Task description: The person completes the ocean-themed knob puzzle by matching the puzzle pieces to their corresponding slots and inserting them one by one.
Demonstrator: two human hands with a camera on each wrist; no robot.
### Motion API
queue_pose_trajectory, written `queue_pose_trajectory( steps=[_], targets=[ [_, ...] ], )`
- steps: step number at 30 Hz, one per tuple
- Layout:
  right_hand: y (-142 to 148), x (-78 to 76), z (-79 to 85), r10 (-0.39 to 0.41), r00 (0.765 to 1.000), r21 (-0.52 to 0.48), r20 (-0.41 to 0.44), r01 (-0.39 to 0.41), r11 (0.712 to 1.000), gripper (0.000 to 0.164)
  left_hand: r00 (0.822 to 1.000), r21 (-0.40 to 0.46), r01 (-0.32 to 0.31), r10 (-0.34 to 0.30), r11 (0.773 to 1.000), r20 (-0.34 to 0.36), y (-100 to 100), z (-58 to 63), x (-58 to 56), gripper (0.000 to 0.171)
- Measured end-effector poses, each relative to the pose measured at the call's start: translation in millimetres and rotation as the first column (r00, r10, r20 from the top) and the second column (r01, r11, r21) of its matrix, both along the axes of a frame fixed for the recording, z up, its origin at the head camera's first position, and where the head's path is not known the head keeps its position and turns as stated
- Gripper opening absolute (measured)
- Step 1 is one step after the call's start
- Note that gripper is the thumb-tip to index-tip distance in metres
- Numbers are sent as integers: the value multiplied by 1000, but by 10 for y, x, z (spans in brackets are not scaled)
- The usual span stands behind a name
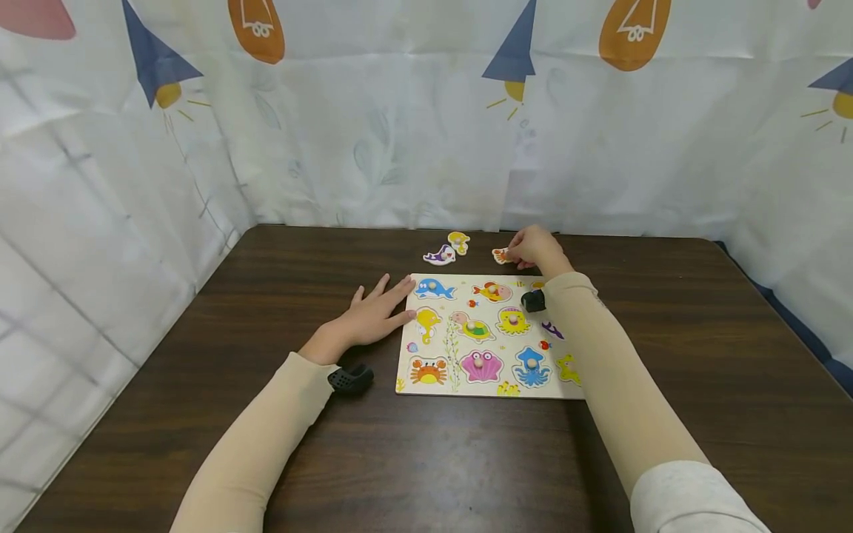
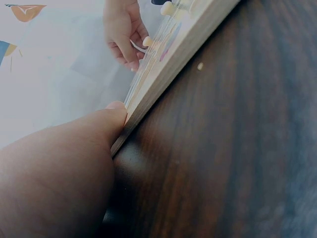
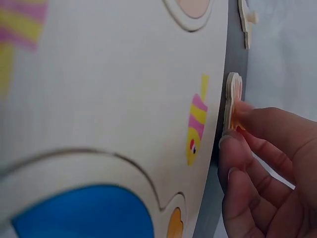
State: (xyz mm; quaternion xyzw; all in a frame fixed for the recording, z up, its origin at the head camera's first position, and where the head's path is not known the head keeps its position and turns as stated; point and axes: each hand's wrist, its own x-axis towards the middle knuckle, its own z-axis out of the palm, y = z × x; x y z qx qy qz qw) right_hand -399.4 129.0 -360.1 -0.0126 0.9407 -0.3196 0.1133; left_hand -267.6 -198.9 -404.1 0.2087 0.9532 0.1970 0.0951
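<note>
My left hand (image 1: 373, 314) rests at the left edge of a pale wooden sea-animal puzzle board (image 1: 493, 389), fingers spread and straight. Its thumb (image 2: 111, 121) lies against the board's edge in the left wrist view. Beyond the far edge of the board, my right hand (image 1: 535, 248) pinches an orange-patterned puzzle piece (image 1: 500, 255) between thumb and fingers. The right wrist view shows that piece (image 3: 231, 99) edge-on, standing upright at the fingertips. My right forearm covers part of the board's right side.
A purple puzzle piece (image 1: 440, 256) and a yellow one (image 1: 458, 242) lie behind the board on the dark wooden table (image 1: 426, 459). Several knobbed pieces, among them a blue squid (image 1: 531, 374) and a pink shell (image 1: 481, 374), sit in the board. A patterned white curtain (image 1: 426, 148) hangs behind.
</note>
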Motion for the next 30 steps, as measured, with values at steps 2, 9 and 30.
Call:
queue_pose_trajectory(
  steps=[2,9,30],
  targets=[
    [-1,27,14,3,1000,33,-7,-2,999,16,1000,3,4,-4,1000,1,7,-3,1,71],
    [51,84,23,4,1000,79,-30,-1,997,19,1000,12,18,-18,1000,6,37,20,12,72],
    [176,231,175,76,984,121,-161,-57,991,27,1000,12,-1,1,1000,5,-26,-9,30,72]
  ],
)
